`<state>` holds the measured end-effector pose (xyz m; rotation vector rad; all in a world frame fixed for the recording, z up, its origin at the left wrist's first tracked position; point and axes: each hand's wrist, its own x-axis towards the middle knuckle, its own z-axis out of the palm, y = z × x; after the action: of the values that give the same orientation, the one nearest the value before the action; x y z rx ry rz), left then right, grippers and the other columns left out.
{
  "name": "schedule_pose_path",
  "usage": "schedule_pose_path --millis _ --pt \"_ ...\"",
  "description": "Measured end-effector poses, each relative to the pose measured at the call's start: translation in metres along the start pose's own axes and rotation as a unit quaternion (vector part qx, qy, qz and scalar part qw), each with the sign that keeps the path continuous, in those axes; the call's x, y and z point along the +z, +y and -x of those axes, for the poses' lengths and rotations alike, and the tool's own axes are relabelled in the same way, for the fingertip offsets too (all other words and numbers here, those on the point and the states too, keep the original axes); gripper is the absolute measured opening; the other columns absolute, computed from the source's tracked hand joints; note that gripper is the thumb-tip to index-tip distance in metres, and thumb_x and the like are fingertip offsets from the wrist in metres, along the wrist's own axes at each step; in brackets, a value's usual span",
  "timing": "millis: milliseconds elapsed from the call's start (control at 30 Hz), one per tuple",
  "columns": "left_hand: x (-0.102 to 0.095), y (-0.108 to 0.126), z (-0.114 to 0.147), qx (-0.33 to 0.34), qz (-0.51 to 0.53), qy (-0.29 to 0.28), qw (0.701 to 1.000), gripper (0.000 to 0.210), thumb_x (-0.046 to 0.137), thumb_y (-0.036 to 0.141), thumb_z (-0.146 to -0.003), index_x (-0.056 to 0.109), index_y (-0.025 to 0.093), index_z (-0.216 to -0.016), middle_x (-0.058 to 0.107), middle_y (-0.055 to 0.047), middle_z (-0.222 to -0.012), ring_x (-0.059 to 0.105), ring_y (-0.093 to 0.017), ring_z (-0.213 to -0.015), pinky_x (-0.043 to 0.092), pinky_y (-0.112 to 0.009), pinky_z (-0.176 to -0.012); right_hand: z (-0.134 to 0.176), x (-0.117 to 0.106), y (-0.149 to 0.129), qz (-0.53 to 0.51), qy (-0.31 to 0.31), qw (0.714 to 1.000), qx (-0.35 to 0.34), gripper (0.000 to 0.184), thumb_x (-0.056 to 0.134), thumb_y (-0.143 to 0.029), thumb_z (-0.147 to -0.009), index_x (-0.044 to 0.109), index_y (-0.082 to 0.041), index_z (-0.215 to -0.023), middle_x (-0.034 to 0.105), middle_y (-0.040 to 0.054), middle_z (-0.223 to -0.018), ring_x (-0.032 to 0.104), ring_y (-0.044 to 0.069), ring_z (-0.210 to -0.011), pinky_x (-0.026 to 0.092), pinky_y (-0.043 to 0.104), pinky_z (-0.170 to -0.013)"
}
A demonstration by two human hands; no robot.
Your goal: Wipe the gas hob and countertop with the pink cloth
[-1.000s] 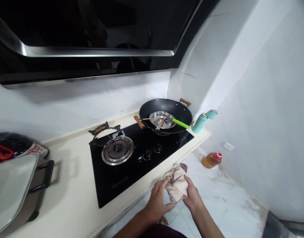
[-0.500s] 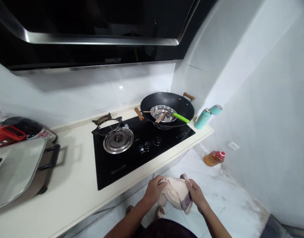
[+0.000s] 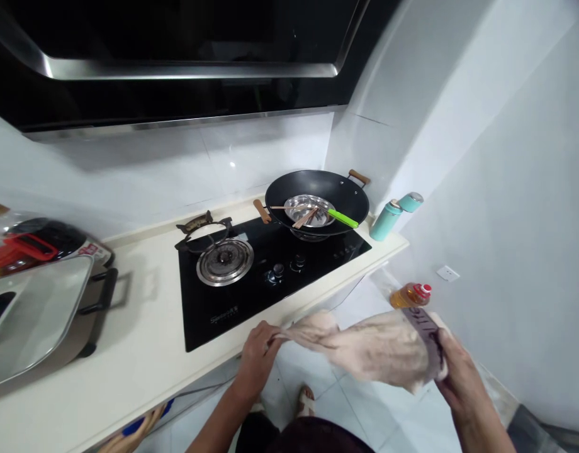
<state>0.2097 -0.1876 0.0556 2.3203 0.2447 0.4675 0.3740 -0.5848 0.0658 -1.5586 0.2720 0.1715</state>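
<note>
A cream cloth (image 3: 374, 349) with a purple-grey lettered band is stretched in the air in front of the counter, over the floor. My left hand (image 3: 258, 353) is closed on its narrow, bunched end, close to the counter's front edge. At the banded end, my right hand (image 3: 459, 371) grips the cloth, its fingers partly hidden behind the fabric. Beyond the cloth lies the black gas hob (image 3: 252, 302), its left burner (image 3: 224, 261) bare. The burner's pan support (image 3: 207, 236) sits off it, towards the back.
A black wok (image 3: 289, 185) holds a steel bowl, chopsticks and a green-handled utensil. Right of it stands a turquoise flask (image 3: 386, 220). An oil bottle (image 3: 407, 296) is on the floor. An electric pan (image 3: 48, 321) stands left. Low left, another person's hand (image 3: 133, 434) touches something blue.
My hands have moved apart, the left one leftwards and the right one rightwards, drawing the bunched cloth out long. Another person's hand has come into view at lower left.
</note>
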Motion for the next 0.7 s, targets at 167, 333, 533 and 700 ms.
schedule_pose_path --millis 167,333,533,700 --pt "0.011 -0.032 0.012 -0.054 -0.008 -0.082 0.995 0.016 0.059 0.031 -0.092 0.07 0.024 -0.081 0.069 -0.003 -0.08 0.065 -0.021 -0.08 0.051 -0.035 -0.083 -0.028 -0.014 0.019 0.119 0.007 0.993 0.024 0.052 0.075 -0.074 -0.065 0.077 -0.025 -0.085 0.08 0.0097 -0.092 0.073 0.036 -0.098 0.062 0.046 -0.084" --pt "0.013 -0.054 0.024 -0.153 0.046 -0.03 0.987 0.016 0.06 0.038 -0.086 0.067 0.024 -0.082 0.068 -0.003 -0.079 0.063 -0.022 -0.078 0.05 -0.036 -0.08 -0.056 -0.036 0.03 0.141 0.133 0.98 0.039 0.071 0.069 -0.077 -0.06 0.077 -0.018 -0.097 0.079 0.0141 -0.103 0.072 0.036 -0.101 0.062 0.044 -0.077" --pt "-0.021 -0.017 0.017 -0.278 0.348 -0.029 0.895 0.034 0.073 0.041 -0.072 0.048 0.022 -0.061 0.071 -0.007 -0.091 0.064 -0.022 -0.085 0.05 -0.03 -0.074 -0.046 -0.02 0.002 0.144 -0.021 0.988 0.045 0.066 0.075 -0.073 -0.064 0.079 -0.018 -0.099 0.079 0.0135 -0.115 0.072 0.034 -0.108 0.06 0.042 -0.091" --pt "-0.071 0.017 -0.006 -0.35 0.594 -0.05 0.723 0.031 0.081 0.035 -0.073 0.053 0.021 -0.073 0.07 -0.002 -0.084 0.067 -0.02 -0.079 0.051 -0.028 -0.069 -0.03 -0.024 -0.059 0.079 -0.128 0.988 0.035 0.06 0.076 -0.068 -0.076 0.08 -0.018 -0.11 0.08 0.0154 -0.106 0.073 0.038 -0.107 0.058 0.051 -0.098"
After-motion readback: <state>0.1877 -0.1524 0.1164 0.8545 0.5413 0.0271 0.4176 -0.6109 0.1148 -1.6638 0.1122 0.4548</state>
